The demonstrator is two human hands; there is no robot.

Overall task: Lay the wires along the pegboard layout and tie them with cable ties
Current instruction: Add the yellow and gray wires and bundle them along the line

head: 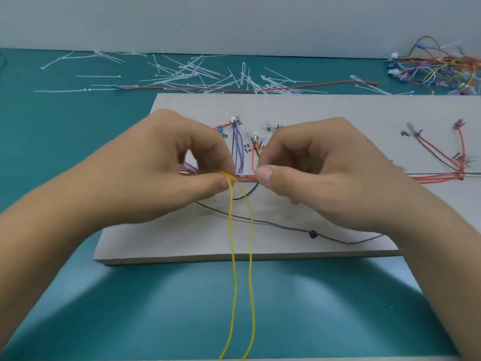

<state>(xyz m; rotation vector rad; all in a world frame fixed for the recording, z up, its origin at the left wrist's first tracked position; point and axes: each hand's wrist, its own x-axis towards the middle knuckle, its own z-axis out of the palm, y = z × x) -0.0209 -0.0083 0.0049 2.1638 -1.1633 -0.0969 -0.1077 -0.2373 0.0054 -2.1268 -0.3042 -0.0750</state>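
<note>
Red wires [437, 178] mostly routed on pegboard [312, 108]. Left hand [166, 173] and right hand [325, 173] pinch central bundle [246, 177]. Yellow wire [232, 230] dangles near, cable ties [197, 74] lie far, seemingly unused.

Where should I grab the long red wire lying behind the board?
Probably pinch the red wire from above, near its blue-capped left end: it lies flat on the table, and fewer cable ties crowd that end.

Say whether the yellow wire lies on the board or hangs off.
Hangs off. From the pinch of the left hand, both strands of the yellow wire run over the front edge of the board toward the camera.
</note>
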